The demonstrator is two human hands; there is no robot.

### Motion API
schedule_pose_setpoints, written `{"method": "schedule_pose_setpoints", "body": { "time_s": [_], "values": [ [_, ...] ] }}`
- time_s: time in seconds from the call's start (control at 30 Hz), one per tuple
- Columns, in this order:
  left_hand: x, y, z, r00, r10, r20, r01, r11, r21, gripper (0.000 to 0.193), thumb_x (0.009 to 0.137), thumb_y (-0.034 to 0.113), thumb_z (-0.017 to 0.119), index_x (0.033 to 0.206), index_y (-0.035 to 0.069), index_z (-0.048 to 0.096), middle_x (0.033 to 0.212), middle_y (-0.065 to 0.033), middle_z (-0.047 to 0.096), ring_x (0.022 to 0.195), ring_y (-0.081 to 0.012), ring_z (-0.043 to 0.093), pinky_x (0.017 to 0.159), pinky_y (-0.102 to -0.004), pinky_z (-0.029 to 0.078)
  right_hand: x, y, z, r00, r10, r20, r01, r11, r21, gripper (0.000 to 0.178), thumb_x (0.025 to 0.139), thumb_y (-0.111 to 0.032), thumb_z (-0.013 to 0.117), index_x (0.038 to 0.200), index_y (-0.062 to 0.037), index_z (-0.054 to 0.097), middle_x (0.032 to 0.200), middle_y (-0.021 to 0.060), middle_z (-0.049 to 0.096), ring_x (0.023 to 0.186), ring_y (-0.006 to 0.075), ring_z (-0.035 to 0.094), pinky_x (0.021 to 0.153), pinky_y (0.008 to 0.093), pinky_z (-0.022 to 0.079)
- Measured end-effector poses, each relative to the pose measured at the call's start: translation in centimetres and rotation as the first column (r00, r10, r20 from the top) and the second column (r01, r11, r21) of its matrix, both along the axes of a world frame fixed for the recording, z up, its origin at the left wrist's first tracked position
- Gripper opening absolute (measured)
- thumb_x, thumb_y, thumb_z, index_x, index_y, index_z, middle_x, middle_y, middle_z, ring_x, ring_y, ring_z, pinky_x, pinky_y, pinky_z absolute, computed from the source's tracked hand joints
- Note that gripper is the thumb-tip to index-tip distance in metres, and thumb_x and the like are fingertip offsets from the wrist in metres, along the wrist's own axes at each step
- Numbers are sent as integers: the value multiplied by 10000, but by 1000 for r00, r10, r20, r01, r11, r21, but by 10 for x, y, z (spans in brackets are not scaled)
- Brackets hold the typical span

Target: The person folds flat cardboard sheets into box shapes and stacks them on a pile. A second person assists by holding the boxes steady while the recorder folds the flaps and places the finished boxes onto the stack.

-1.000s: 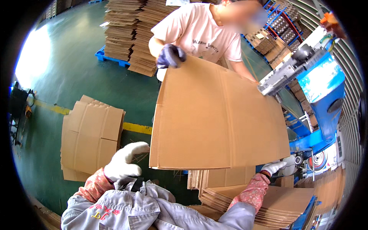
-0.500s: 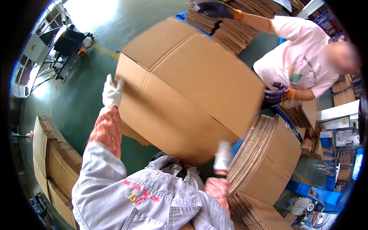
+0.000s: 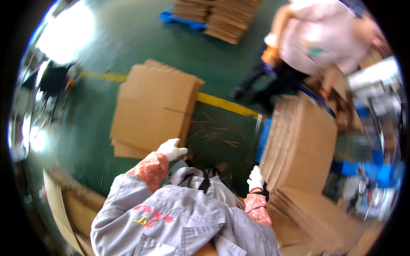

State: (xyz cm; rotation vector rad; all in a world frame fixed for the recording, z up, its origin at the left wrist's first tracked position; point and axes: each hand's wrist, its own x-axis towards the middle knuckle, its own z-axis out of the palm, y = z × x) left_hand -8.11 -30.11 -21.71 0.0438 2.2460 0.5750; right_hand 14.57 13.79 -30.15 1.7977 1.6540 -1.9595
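Observation:
My left hand (image 3: 172,149), in a white glove, is at the near right corner of a stack of flat brown cardboard boxes (image 3: 153,106) lying on the floor. Its thumb stands apart from the fingers, and nothing is in it; whether it touches the cardboard I cannot tell. Fingers stretched out, my white-gloved right hand (image 3: 255,178) is beside the left edge of another stack of folded cardboard boxes (image 3: 309,141). This hand holds nothing that I can see.
A person (image 3: 316,38) in a pink shirt and gloves stands at the far right, blurred. More cardboard (image 3: 232,19) lies on a blue pallet (image 3: 181,19) at the back. A yellow line (image 3: 228,105) crosses the green floor, with cardboard scraps (image 3: 213,132) nearby. Machinery (image 3: 376,179) stands right.
The large cardboard box sheet has left my hands, and a stack shows where it hung. Both hands have come lower and nearer my body. The other person's arms have dropped.

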Motion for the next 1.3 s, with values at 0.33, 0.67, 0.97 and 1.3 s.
{"method": "schedule_pose_setpoints", "body": {
  "time_s": [0.33,0.67,0.97,1.3],
  "values": [
    [-70,189,54,962,-256,-99,274,875,400,760,947,459,688,1512,-20,516,1559,-217,536,1454,-352,501,1217,-411,376,120,62,53,413,-791,-451,894,447,33,411,964,-532,648,1213,-212,576,1148,-26,554,1037,159,491,864,426,381],
    [-5,311,141,890,-424,-170,434,669,603,673,970,342,692,1524,4,513,1554,-175,553,1451,-304,503,1211,-398,372,110,82,91,143,-811,-567,958,258,-127,893,971,-690,446,1617,-81,344,1669,87,347,1507,229,349,1230,393,232],
    [-26,310,133,931,-318,-179,349,638,687,667,955,322,745,1499,-3,541,1497,-181,604,1396,-271,562,1183,-362,406,115,113,73,66,-798,-599,997,82,1,757,1065,-525,347,1588,20,312,1662,192,355,1475,312,410,1217,452,324],
    [-9,345,163,919,-376,-118,296,462,836,828,923,431,809,1532,-25,484,1549,-187,546,1417,-280,531,1186,-391,402,82,118,129,-7,-643,-766,945,246,-215,870,1025,-679,301,1612,-43,388,1682,143,379,1575,301,297,1293,480,145]
  ]
}}
